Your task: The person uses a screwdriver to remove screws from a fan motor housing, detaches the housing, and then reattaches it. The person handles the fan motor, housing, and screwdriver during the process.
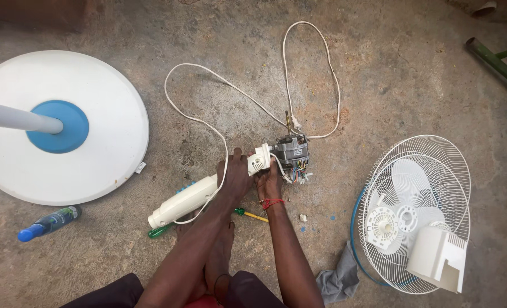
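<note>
Left hand (234, 178): we see it laid palm-down at the centre of the view, fingers reaching toward 12 o'clock and touching the white plastic part (259, 161); how tightly it grips we cannot tell.
Right hand (270, 183): just beside the left, at its 3 o'clock, fingers curled onto the underside of the fan motor (291, 150), holding it against the floor; a red thread band sits on the wrist.
Fan motor: grey metal block with a brass shaft pointing to 12 o'clock and coloured wires hanging at its 5 o'clock; the white plastic part touches it at 9 o'clock.
White cord (219, 80): we follow it looping from the motor toward 12 and 10 o'clock, then back down past the left hand.
White switch housing (183, 201): a long casing with blue buttons, lying at 8 o'clock of the left hand, touching the forearm.
Screwdriver (251, 215): green and yellow, on the floor between the two forearms; another green handle (161, 231) shows under the housing's lower end.
Fan base (102, 122): round white disc with a blue collar and pole, well apart at 9 o'clock.
Fan guard (436, 165): wire cage with blade and white rear cover inside, at 3 o'clock.
Bottle (49, 223): blue-capped, at 8 o'clock below the base.
Grey cloth (339, 279): at 5 o'clock, beside the guard.
</note>
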